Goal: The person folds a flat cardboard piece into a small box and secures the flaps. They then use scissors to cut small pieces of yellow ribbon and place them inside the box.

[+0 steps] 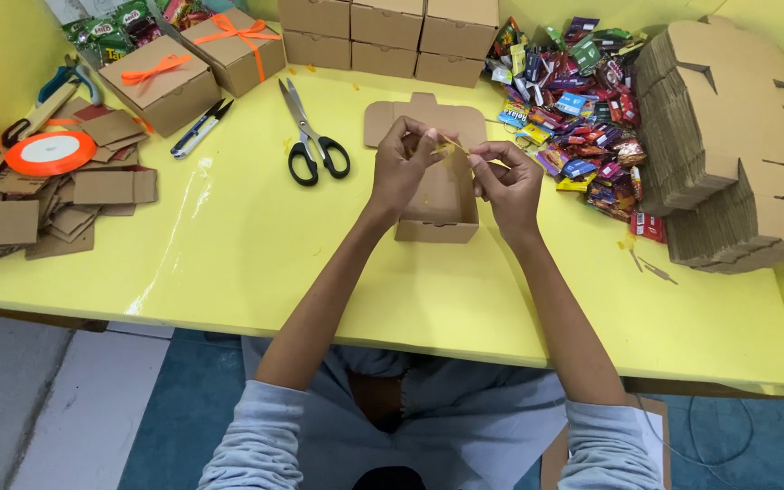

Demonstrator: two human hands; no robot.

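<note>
An open brown cardboard box (pixel 437 213) with its lid flap folded back lies on the yellow table (pixel 247 245). Above it my left hand (pixel 403 163) and my right hand (pixel 504 181) face each other. Both pinch a small thin yellowish strip (pixel 452 145) between their fingertips, held over the open box. What is inside the box is hidden by my hands.
Black-handled scissors (pixel 312 136) lie left of the box, small snips (pixel 200 127) further left. Two boxes tied with orange ribbon (pixel 194 63), a ribbon spool (pixel 49 152) and cardboard scraps (pixel 47 204) sit far left. Plain boxes (pixel 387 36) at back, wrapped sweets (pixel 583 100) and flat box stacks (pixel 737 145) right.
</note>
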